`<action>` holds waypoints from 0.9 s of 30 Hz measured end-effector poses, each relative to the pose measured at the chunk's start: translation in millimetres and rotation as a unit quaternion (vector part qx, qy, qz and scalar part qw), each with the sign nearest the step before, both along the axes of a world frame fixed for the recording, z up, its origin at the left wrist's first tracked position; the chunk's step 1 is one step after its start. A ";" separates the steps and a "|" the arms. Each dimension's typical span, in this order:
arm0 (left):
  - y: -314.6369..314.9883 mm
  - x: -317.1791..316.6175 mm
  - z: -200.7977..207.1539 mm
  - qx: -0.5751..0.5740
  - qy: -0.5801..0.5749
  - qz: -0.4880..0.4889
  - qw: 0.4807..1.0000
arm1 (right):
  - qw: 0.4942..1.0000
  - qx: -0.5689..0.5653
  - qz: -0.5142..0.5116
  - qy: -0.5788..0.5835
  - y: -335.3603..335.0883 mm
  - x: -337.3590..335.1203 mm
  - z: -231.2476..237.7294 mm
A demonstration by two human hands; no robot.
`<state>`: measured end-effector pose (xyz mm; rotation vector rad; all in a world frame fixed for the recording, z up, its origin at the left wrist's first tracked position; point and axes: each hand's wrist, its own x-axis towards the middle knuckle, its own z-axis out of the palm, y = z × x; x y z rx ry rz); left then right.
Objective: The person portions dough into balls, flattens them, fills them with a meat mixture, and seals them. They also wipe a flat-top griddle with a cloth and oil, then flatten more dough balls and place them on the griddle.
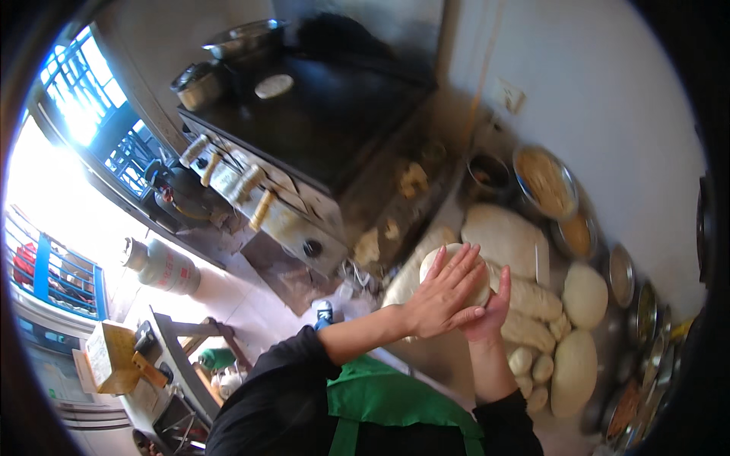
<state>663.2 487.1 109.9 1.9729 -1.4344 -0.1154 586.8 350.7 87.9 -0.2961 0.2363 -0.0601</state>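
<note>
A pale round of dough (480,289) is sandwiched between my two hands above the dough-covered worktop. My left hand (445,298) lies across its top with the fingers stretched out together. From below and the right, my right hand (490,313) supports it, thumb raised; its other fingers are mostly hidden. Under and beyond the hands lie a wide slab of dough (502,232) and thick dough rolls (532,296). Flattened dough ovals (576,372) rest at the right, with several small dough balls (542,369) beside them.
Bowls of paste or filling (544,182) line the wall on the right. Ahead to the left stands a black griddle (334,121) bearing one flat round bread (274,86), a lidded pot (199,87) and a metal bowl (247,39). A gas cylinder (171,270) stands on the floor.
</note>
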 end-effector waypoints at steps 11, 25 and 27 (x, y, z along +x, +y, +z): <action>298.6 300.5 83.9 -0.132 -0.071 0.129 0.980 | 0.977 -0.189 0.085 -0.046 126.1 449.7 124.6; 332.8 610.2 54.9 0.179 -0.108 0.157 0.965 | 0.784 -0.619 -0.035 -0.037 157.3 821.2 97.0; 313.9 650.7 48.1 0.185 -0.155 0.150 0.959 | 0.751 -0.660 -0.016 0.026 129.3 826.3 99.3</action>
